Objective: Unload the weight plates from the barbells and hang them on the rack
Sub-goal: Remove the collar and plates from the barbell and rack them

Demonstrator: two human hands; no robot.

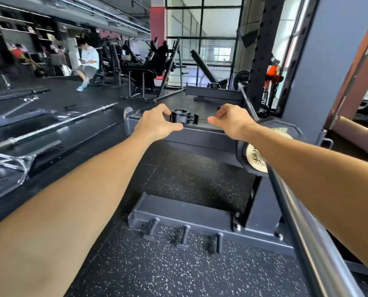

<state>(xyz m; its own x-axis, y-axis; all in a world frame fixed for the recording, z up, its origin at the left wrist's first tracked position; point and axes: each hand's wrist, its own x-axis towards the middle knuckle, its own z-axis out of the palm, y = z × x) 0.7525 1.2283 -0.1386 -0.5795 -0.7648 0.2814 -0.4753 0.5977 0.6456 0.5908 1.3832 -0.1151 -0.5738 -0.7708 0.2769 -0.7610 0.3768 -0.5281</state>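
Note:
A steel barbell (294, 213) runs from the lower right up towards the black rack upright (262, 50). It carries a black weight plate with a gold hub (286, 130), partly hidden by my right forearm. A second plate (242, 79) sits at the bar's far end. A black barbell collar (182, 117) lies on the rack's grey base beam (200, 139). My left hand (157, 123) is cupped right beside the collar, with its fingertips and thumb at the collar's edge. My right hand (232, 122) hovers to the right of the collar, loosely curled and holding nothing.
Three short pegs (184, 236) stick out of a low grey beam on the speckled rubber floor. Several bare barbells (60, 125) lie on the floor at the left. Further back are a leg machine (148, 67) and a seated person (88, 61).

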